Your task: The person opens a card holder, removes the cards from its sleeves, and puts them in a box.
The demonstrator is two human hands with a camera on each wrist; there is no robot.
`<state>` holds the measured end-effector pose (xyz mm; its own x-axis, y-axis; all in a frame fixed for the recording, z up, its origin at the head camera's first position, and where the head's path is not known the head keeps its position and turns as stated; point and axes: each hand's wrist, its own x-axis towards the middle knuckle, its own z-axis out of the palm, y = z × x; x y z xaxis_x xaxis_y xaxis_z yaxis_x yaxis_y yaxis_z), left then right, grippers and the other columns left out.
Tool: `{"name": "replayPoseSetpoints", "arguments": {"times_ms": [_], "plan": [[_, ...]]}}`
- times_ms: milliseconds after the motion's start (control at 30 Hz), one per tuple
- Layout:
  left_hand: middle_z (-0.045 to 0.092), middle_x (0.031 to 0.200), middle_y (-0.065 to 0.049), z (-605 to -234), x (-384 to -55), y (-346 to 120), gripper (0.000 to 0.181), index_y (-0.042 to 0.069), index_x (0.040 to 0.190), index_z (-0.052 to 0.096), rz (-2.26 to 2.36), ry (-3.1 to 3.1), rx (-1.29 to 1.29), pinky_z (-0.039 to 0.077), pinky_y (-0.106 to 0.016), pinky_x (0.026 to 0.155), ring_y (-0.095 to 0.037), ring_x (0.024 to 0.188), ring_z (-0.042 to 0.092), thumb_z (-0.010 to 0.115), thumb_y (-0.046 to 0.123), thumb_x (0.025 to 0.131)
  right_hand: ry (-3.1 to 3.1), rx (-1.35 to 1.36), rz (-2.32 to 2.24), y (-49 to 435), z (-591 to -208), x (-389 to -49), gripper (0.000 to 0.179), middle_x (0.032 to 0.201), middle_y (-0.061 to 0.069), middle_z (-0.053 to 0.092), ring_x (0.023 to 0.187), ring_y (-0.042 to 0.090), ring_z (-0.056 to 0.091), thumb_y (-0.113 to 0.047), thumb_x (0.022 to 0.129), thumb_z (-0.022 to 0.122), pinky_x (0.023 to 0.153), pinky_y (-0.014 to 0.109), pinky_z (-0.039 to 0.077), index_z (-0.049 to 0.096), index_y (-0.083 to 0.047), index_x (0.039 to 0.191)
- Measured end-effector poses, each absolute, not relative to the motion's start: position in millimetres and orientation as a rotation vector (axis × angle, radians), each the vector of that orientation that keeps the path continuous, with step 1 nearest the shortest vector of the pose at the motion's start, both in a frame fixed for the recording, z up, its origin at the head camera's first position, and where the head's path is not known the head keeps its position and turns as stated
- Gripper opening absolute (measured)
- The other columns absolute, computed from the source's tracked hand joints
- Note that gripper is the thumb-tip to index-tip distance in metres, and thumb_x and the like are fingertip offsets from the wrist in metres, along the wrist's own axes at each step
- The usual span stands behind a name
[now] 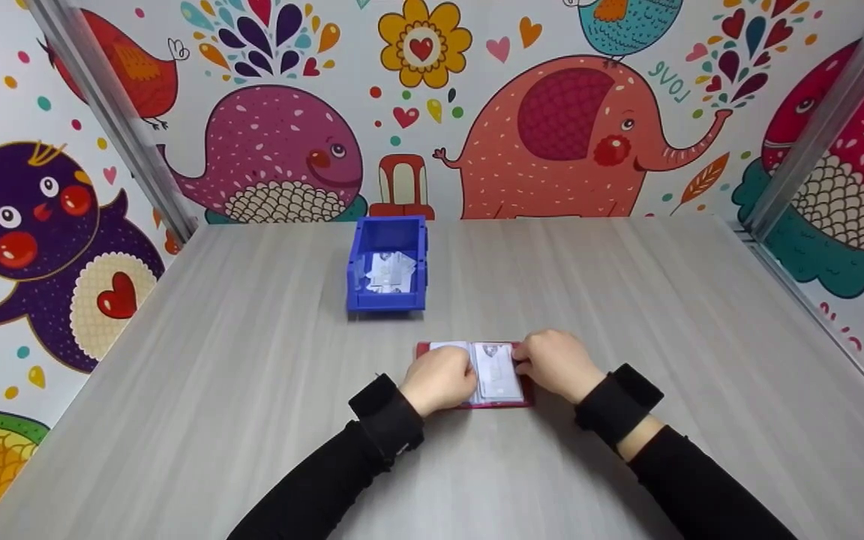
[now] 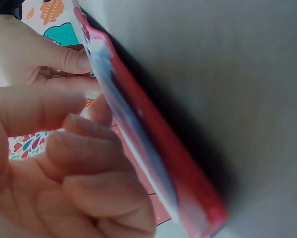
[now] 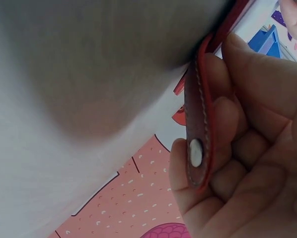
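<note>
A red card holder [image 1: 528, 391] lies spread on the table, with pale sleeve pages inside. A white card [image 1: 499, 371] with a small grey mark shows on its right page. My left hand [image 1: 441, 379] rests on the left page, its fingers curled against the sleeves [image 2: 138, 139] in the left wrist view. At the holder's right edge, my right hand [image 1: 558, 365] pinches the cover between thumb and fingers. In the right wrist view, the holder's strap [image 3: 198, 114], stitched and fitted with a metal snap [image 3: 195, 152], hangs across my curled right fingers.
Beyond the holder, a blue bin [image 1: 387, 301] stands on the table [image 1: 252, 337], with several white cards [image 1: 391, 271] inside. Walls printed with cartoon animals [image 1: 282, 150] enclose the back and sides.
</note>
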<state>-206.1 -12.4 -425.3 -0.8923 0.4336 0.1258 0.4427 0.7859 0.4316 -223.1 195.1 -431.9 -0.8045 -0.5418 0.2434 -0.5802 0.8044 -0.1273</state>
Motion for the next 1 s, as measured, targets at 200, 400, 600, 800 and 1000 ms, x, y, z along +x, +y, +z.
{"name": "replayPoseSetpoints", "arguments": {"times_ms": [200, 400, 600, 800, 1000], "plan": [[0.04, 0.057, 0.004, -424.5, -206.7, -11.8, 0.037, 0.016, 0.054, 0.037, -0.701, -2.964, -0.736, 0.036, -0.034, 0.049, -0.015, 0.052, 0.041, 0.059, 0.009, 0.083, -2.801, 0.87, 0.298, 194.9, -431.4, -222.9, 0.016, 0.067, 0.003, 0.062, 0.06, 0.019, 0.056, -0.004, 0.077, 0.081, 0.057, 0.039, 0.048, 0.067, -0.009, 0.071], [0.037, 0.056, 0.005, -424.1, -208.1, -10.8, 0.038, 0.016, 0.054, 0.036, -0.691, -2.958, -0.78, 0.035, -0.033, 0.049, -0.014, 0.052, 0.039, 0.06, 0.009, 0.083, -2.797, 0.868, 0.29, 195.1, -431.4, -222.6, 0.017, 0.067, 0.003, 0.062, 0.06, 0.019, 0.057, -0.003, 0.077, 0.081, 0.058, 0.039, 0.049, 0.067, -0.009, 0.07], [0.03, 0.053, 0.007, -424.9, -210.1, -10.6, 0.041, 0.017, 0.052, 0.034, -0.744, -2.981, -0.787, 0.03, -0.029, 0.048, -0.012, 0.051, 0.035, 0.059, 0.008, 0.083, -2.778, 0.879, 0.273, 194.1, -431.8, -222.5, 0.02, 0.066, 0.003, 0.061, 0.06, 0.023, 0.059, -0.004, 0.075, 0.082, 0.057, 0.04, 0.049, 0.064, -0.01, 0.067], [0.03, 0.05, 0.009, -424.2, -212.2, -8.7, 0.044, 0.018, 0.05, 0.037, -0.816, -3.066, -0.719, 0.027, -0.027, 0.046, -0.01, 0.048, 0.035, 0.063, 0.015, 0.085, -2.769, 0.876, 0.264, 194.0, -433.0, -221.9, 0.018, 0.067, 0.004, 0.063, 0.063, 0.024, 0.062, -0.004, 0.075, 0.082, 0.058, 0.041, 0.049, 0.067, -0.01, 0.069], [0.036, 0.053, 0.008, -423.0, -213.8, -4.6, 0.043, 0.019, 0.054, 0.041, -0.822, -3.124, -0.653, 0.033, -0.029, 0.05, -0.011, 0.051, 0.039, 0.071, 0.025, 0.084, -2.762, 0.873, 0.252, 194.2, -433.0, -221.3, 0.013, 0.069, 0.005, 0.065, 0.064, 0.025, 0.063, -0.005, 0.075, 0.082, 0.059, 0.042, 0.05, 0.07, -0.009, 0.071]]}}
